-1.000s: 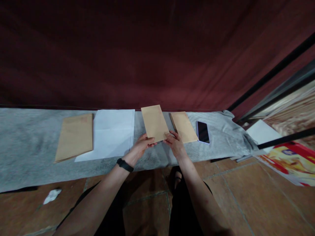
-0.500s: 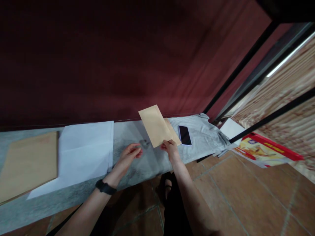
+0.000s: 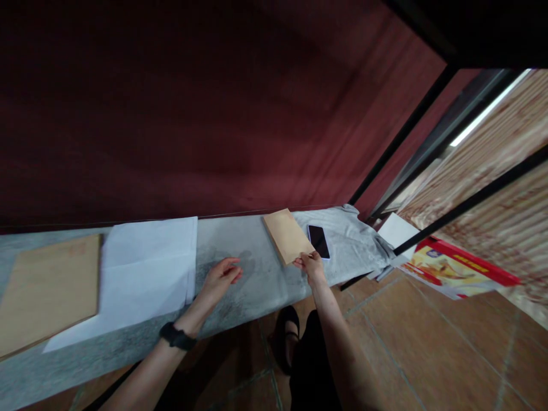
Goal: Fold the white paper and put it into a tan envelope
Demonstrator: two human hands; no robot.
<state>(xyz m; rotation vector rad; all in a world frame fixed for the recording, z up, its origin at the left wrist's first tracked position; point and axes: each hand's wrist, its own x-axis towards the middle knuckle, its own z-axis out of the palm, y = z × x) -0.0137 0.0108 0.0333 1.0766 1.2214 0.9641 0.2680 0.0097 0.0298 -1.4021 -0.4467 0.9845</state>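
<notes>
My right hand (image 3: 310, 265) pinches the near edge of a small tan envelope (image 3: 287, 234), which lies low over the cloth, close to flat. Other tan paper seems to be right beneath it, though the edges are hard to separate. Just right of the envelope a smartphone (image 3: 319, 242) lies with its dark screen up. My left hand (image 3: 223, 274) hovers above the bare grey cloth, its fingers loosely bent and apart, holding nothing. White paper sheets (image 3: 149, 268) lie to the left of that hand.
A grey cloth (image 3: 252, 285) covers the long narrow bench. Large tan envelopes (image 3: 53, 288) lie at its left end, overlapping the white sheets. A dark red wall (image 3: 205, 125) rises behind. At right are black metal bars (image 3: 406, 131) and a red and yellow box (image 3: 458, 268) on the tiled floor.
My right hand has lowered the small envelope from a raised tilt onto the tan paper beside the phone. My left hand stays over the cloth, nearly unmoved.
</notes>
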